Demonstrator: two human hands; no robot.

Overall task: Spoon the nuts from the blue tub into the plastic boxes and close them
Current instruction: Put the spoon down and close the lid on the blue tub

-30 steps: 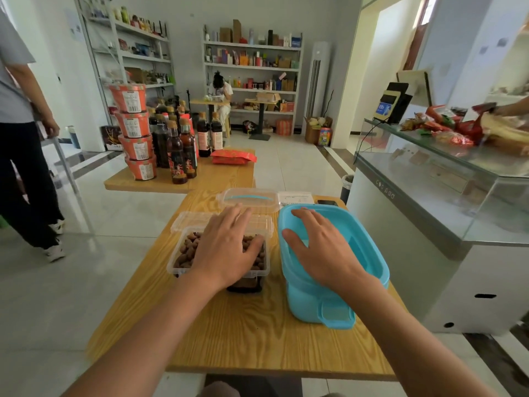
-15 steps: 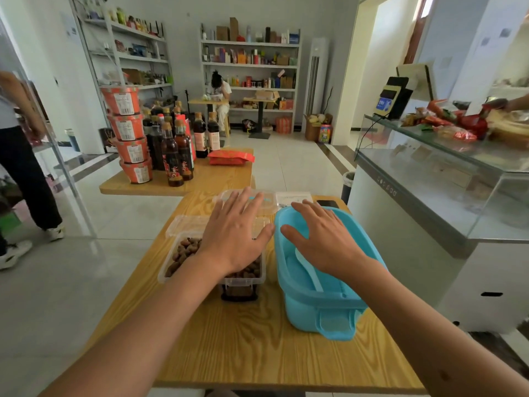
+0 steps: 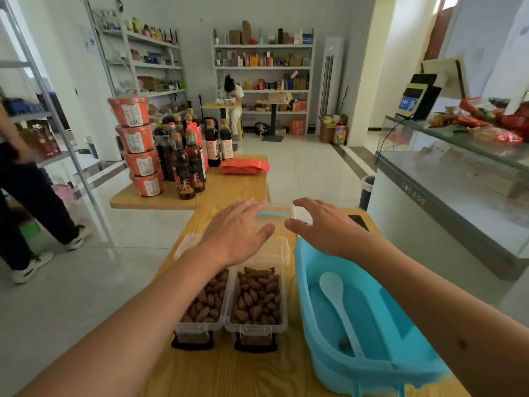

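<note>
Two clear plastic boxes, the left box (image 3: pixel 204 305) and the right box (image 3: pixel 256 302), stand side by side on the wooden table (image 3: pixel 229 371), both full of brown nuts, lids hinged open behind them. The blue tub (image 3: pixel 366 333) on the right holds a white spoon (image 3: pixel 339 305) and almost no nuts. My left hand (image 3: pixel 237 230) and my right hand (image 3: pixel 323 224) stretch forward with fingers spread, hovering beyond the boxes toward a clear box (image 3: pixel 273 214) with a blue strip at the table's far end. Neither hand holds anything.
A dark phone (image 3: pixel 357 222) lies at the table's far right. Beyond is a second table with sauce bottles (image 3: pixel 186 164), stacked orange tubs (image 3: pixel 140 147) and a red packet (image 3: pixel 244 166). A glass counter (image 3: pixel 458 179) stands right; a person's legs (image 3: pixel 31 202) are left.
Both hands have lifted off the nut boxes and tub and moved forward toward the far clear box. The view has tipped down, showing both filled boxes and the spoon in the tub.
</note>
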